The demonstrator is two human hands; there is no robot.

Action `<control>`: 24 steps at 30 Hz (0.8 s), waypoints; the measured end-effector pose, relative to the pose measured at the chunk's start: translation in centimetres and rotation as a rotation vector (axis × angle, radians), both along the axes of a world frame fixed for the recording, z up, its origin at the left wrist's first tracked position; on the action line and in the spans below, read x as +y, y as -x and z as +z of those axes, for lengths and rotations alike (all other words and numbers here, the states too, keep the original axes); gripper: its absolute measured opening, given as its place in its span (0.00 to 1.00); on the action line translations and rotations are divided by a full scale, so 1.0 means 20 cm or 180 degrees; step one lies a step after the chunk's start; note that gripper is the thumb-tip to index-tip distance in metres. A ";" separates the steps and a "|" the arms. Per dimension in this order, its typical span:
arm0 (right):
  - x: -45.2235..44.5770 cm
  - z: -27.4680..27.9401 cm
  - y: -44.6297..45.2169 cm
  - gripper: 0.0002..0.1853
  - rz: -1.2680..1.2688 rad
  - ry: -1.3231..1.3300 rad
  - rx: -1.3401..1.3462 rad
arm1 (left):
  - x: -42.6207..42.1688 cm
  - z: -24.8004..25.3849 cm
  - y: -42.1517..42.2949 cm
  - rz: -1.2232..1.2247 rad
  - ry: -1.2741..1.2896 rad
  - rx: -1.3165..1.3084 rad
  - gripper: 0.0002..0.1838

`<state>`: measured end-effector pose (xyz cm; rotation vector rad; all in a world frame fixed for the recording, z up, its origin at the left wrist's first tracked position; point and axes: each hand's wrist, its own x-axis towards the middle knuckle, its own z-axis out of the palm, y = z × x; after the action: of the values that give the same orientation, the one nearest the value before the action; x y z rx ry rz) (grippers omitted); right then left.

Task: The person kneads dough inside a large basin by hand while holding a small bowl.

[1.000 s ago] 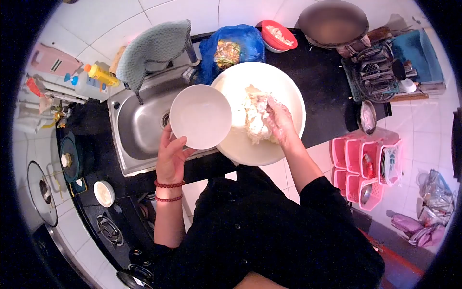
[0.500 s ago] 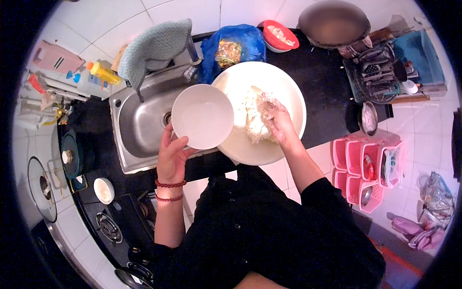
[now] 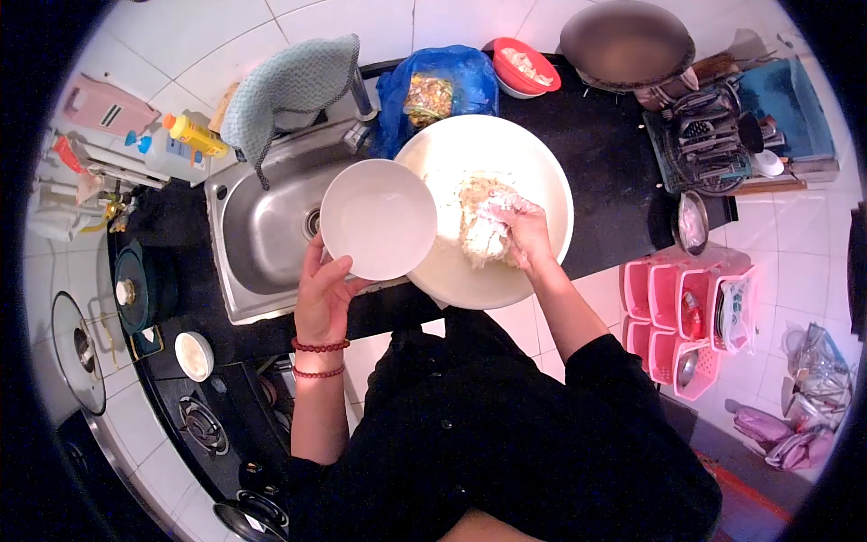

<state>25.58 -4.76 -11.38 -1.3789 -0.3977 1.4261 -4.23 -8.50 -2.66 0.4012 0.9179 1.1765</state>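
Observation:
A white bowl is tilted beside the basin, and its inside shows no contents. My left hand grips its lower left edge, thumb on the near side and fingers partly hidden beneath. Below the bowl and to its right stands a large white basin holding a lump of shaggy, floury dough. Inside the basin, my right hand has its flour-coated fingers curled onto the right side of the dough. Part of those fingers is hidden in the dough.
Behind the bowl lies a steel sink. A blue plastic bag of scraps and a red bowl stand beyond the basin. To the right are a utensil rack and pink baskets. A small white bowl sits at left.
My right hand has moved slightly down and closed more onto the dough, and its fingers have turned. The dough looks more gathered. The white bowl stays nearly still.

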 end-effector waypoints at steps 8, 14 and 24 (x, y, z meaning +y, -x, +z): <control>0.03 0.03 0.00 0.08 0.0697 0.0091 -0.1104 | 0.00 0.00 -0.01 -0.0008 0.0018 -0.0002 0.31; 0.05 -0.07 -0.02 0.14 0.0962 0.0105 -0.2071 | 0.00 0.02 -0.01 -0.0025 -0.0026 -0.0028 0.31; 0.11 -0.05 -0.01 0.25 0.1364 0.0361 -0.2487 | -0.01 -0.01 0.01 0.0018 0.0047 -0.0044 0.30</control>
<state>25.72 -2.58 -12.41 -2.0068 -1.1848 1.1896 -4.53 -8.67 -2.77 0.3784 0.9159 1.1756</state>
